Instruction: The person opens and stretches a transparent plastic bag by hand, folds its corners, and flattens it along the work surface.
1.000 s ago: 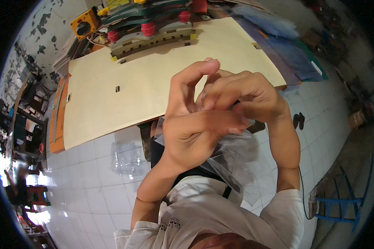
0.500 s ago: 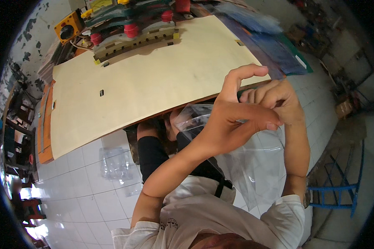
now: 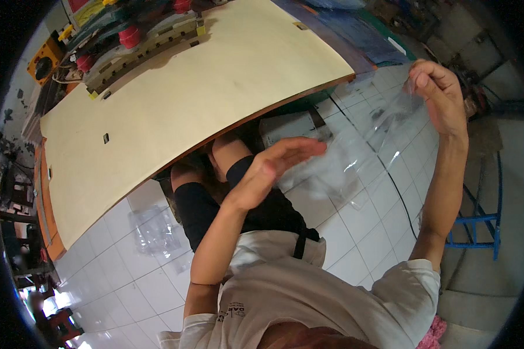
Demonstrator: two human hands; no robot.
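A thin, clear plastic sheet (image 3: 355, 166) hangs stretched out over the floor, right of my lap. Its upper right corner is pinched in my right hand (image 3: 445, 102), raised well to the right beyond the table. My left hand (image 3: 262, 174) is over my thighs with its fingers stretched out toward the sheet's left part. Whether those fingertips touch the plastic I cannot tell, as the sheet is blurred and see-through. The table (image 3: 192, 87) before me has a cream-coloured top with several small dark pieces on it.
A machine with a long metal bar (image 3: 148, 55) and red knobs stands over the table's far left part. An orange control box (image 3: 45, 60) is beside it. Clear plastic pieces (image 3: 156, 232) lie on the tiled floor at left. A blue metal frame (image 3: 477, 230) stands right.
My hands have moved apart, the right one up and rightward with the plastic sheet, the left one down and leftward. The sheet is now spread between them. The view has shifted toward the right.
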